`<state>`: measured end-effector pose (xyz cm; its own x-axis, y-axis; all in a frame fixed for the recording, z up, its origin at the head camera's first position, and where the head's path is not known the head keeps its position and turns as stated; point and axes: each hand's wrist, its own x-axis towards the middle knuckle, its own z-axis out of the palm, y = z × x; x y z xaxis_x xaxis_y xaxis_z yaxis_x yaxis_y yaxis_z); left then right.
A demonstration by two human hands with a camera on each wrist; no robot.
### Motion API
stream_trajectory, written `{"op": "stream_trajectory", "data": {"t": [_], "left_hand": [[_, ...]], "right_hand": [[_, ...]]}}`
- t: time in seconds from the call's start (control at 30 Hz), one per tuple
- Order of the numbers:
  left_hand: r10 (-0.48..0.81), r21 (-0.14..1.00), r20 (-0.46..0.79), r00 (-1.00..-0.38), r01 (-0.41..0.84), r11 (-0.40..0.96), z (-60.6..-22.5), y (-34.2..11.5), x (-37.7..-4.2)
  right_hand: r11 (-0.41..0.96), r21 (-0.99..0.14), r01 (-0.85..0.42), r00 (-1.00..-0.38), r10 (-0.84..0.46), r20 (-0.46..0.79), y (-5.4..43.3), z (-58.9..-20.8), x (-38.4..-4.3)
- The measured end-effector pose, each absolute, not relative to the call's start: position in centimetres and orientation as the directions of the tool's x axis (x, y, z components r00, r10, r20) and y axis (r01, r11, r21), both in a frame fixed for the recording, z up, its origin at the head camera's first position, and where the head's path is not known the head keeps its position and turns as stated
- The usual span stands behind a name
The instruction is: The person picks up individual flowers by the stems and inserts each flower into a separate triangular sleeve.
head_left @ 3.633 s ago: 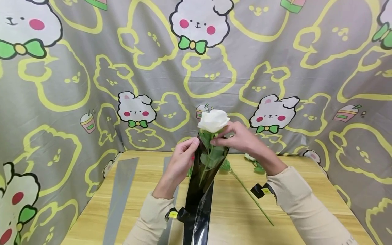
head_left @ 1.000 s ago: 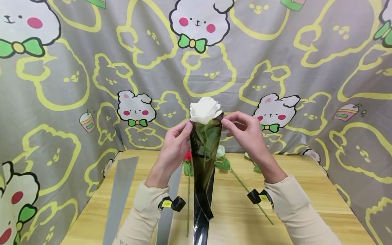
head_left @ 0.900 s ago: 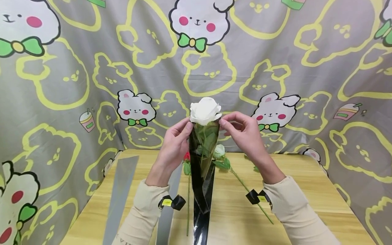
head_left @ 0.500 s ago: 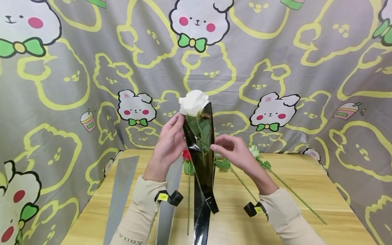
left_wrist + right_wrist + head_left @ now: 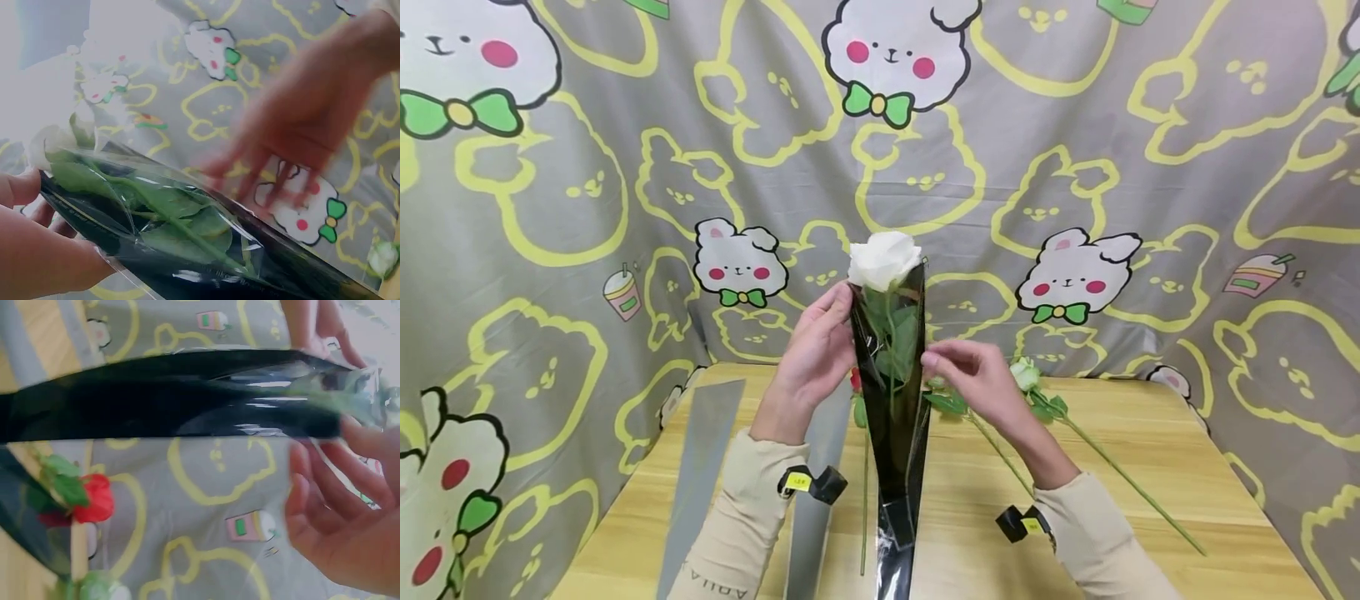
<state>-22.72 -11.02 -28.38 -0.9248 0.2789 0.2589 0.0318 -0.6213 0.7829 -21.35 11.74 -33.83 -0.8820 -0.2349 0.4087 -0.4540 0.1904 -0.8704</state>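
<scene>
A white rose point(image 5: 885, 260) with green leaves stands inside a narrow, clear-fronted black flower sleeve point(image 5: 898, 450), its bloom rising above the sleeve's mouth. My left hand point(image 5: 817, 354) pinches the sleeve's upper left edge just below the bloom. Lower down, the thumb and forefinger of my right hand point(image 5: 973, 379) meet at the sleeve's right edge; this hand is blurred in the left wrist view. Through the film, the leaves point(image 5: 181, 219) and stem show in the left wrist view. The sleeve's lower end folds over near the table.
Two flat grey sleeves point(image 5: 703, 458) lie on the wooden table point(image 5: 1000, 550) at the left. Behind the held sleeve lies a red rose point(image 5: 94, 499). Pale green-white roses point(image 5: 1025, 375) with long stems lie at the right. A patterned curtain point(image 5: 940, 192) hangs behind.
The white rose has sunk lower into the sleeve since the first frame. My right hand has left the bloom and slid down the sleeve's right edge. My left hand has stayed on the upper left edge.
</scene>
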Motion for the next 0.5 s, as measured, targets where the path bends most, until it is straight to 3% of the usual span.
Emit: {"op": "stream_trajectory", "data": {"t": [0.27, 0.5], "left_hand": [[0.347, 0.880, 0.301, -0.888, 0.119, -0.459, -28.8, -10.3, -21.4], [0.471, 0.945, 0.273, -0.839, 0.142, -0.294, -30.2, -10.2, -21.5]], "right_hand": [[0.058, -0.807, -0.587, -0.806, 0.057, 0.590, 10.7, -30.3, -21.9], [-0.091, -0.828, -0.554, -0.825, 0.195, 0.531, 10.7, -29.4, -21.6]]}}
